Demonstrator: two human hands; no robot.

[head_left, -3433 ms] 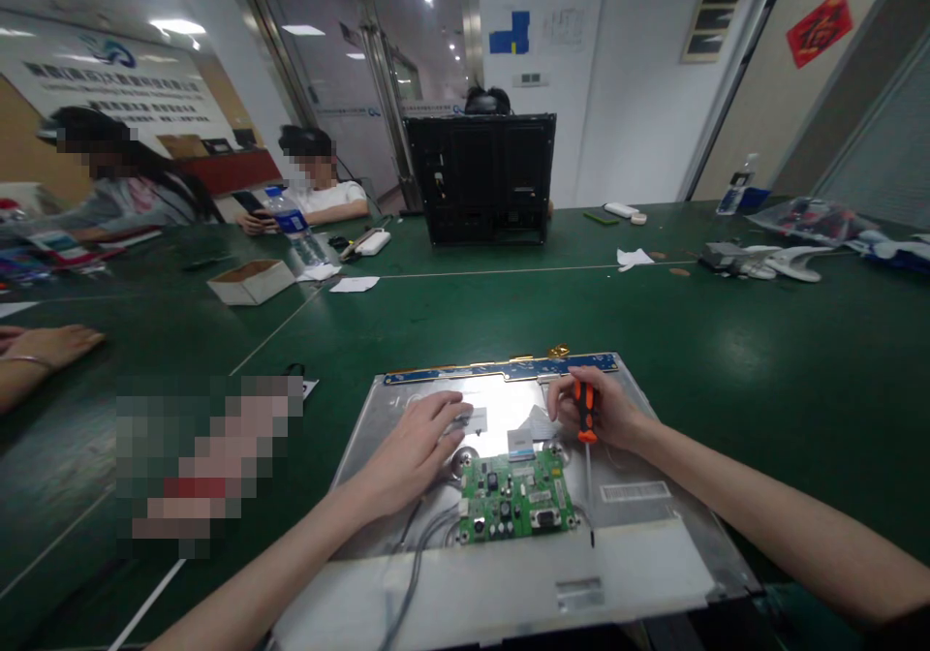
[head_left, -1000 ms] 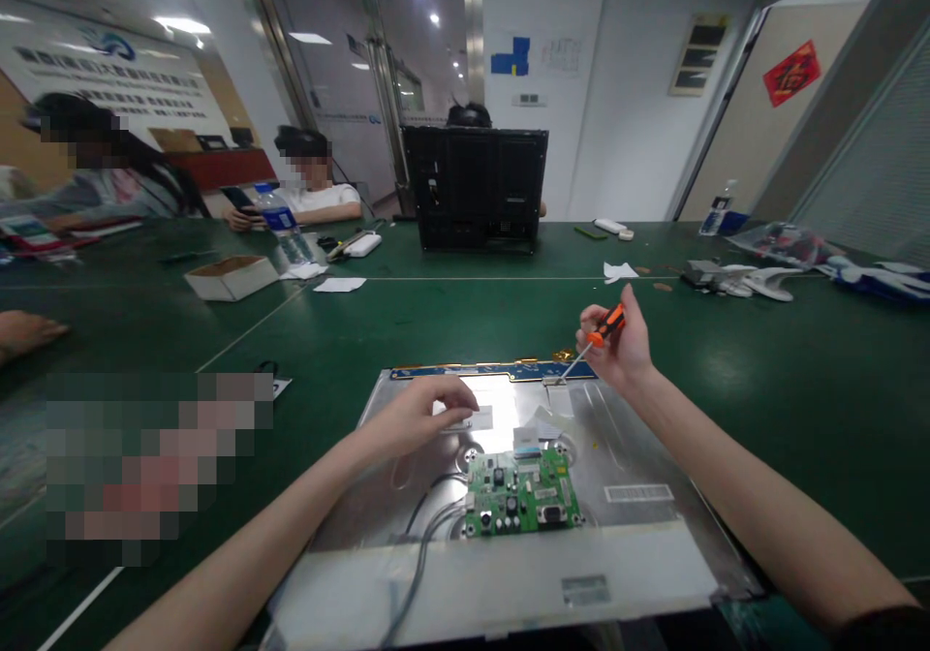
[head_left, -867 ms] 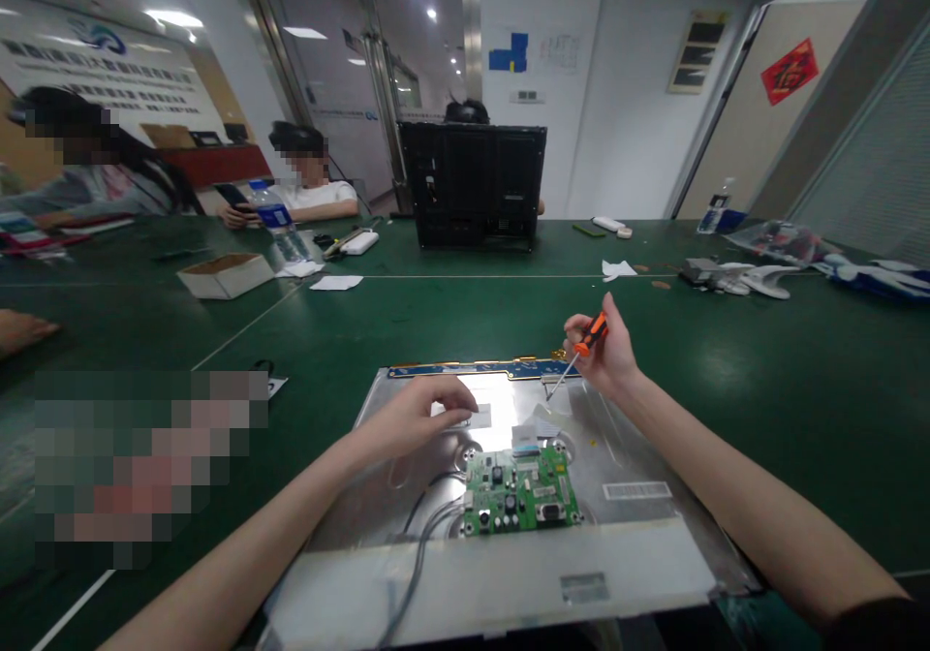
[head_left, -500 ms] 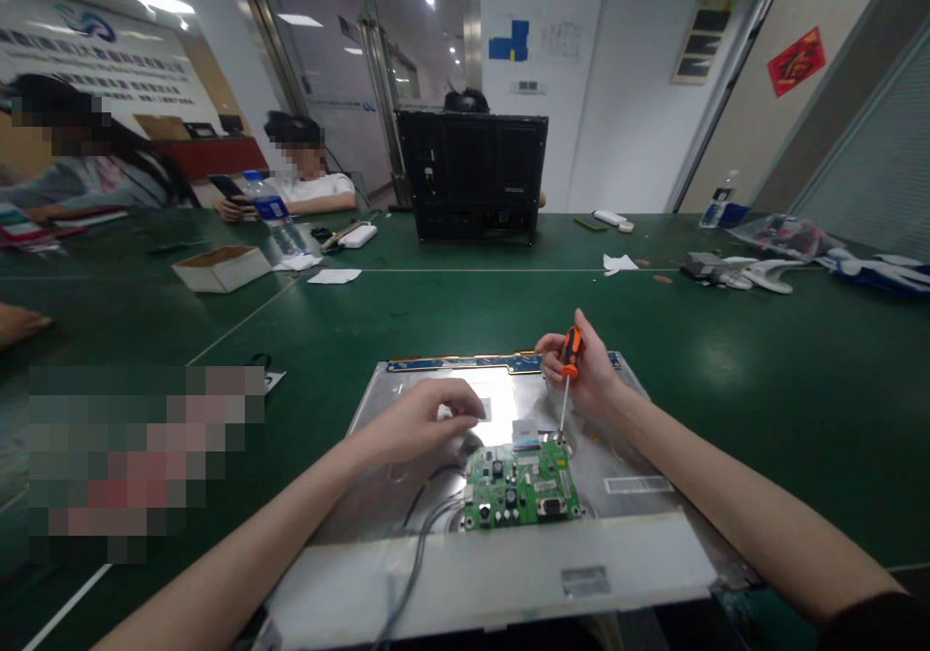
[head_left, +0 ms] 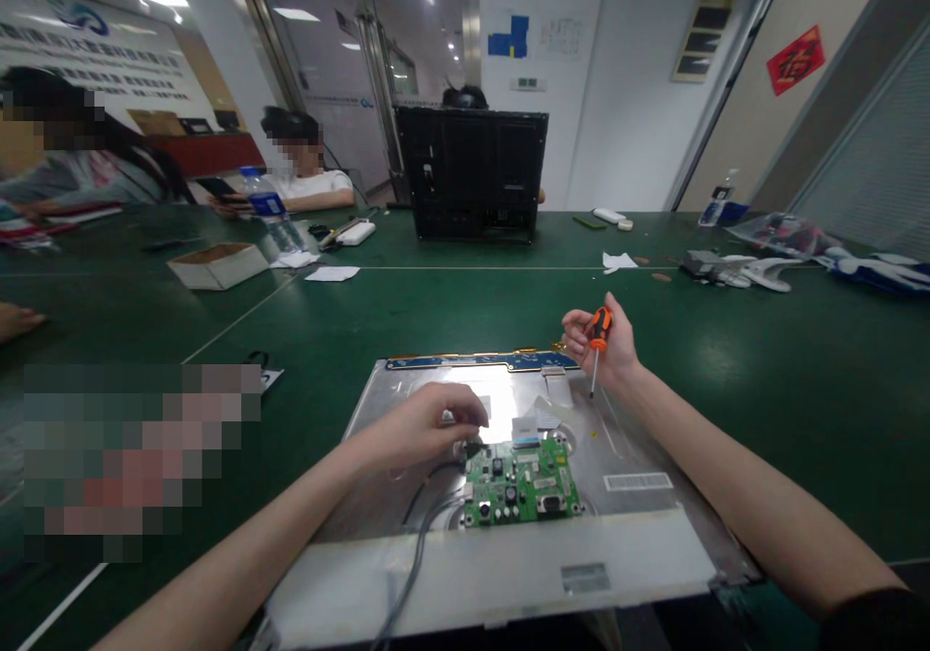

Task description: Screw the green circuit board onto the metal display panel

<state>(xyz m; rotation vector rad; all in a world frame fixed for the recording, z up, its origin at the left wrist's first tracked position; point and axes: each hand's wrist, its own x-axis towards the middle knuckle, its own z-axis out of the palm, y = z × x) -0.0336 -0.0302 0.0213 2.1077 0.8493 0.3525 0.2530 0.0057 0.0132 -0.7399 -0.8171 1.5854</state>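
A green circuit board [head_left: 519, 481] lies on the metal back of a display panel [head_left: 632, 511] in front of me. My right hand [head_left: 606, 341] is closed around the orange and black handle of a screwdriver [head_left: 601, 326]. The screwdriver's shaft points down, its tip over the panel, up and right of the board. At the board's upper left corner, my left hand [head_left: 443, 418] is curled with thumb and fingertips close together; whatever they pinch, if anything, is hidden. Grey cables [head_left: 418, 559] run from the board's left side over the panel's pale lower strip.
The green table [head_left: 799, 389] carries a black monitor housing [head_left: 476, 176] standing upright, an open box [head_left: 218, 266], a water bottle [head_left: 272, 210], paper scraps [head_left: 617, 262] and white plastic parts [head_left: 741, 271]. Other people sit at the far left and behind the housing.
My right hand has moved up and right with the screwdriver, lifting its tip away from the board's upper right corner. The left hand has stayed nearly in place.
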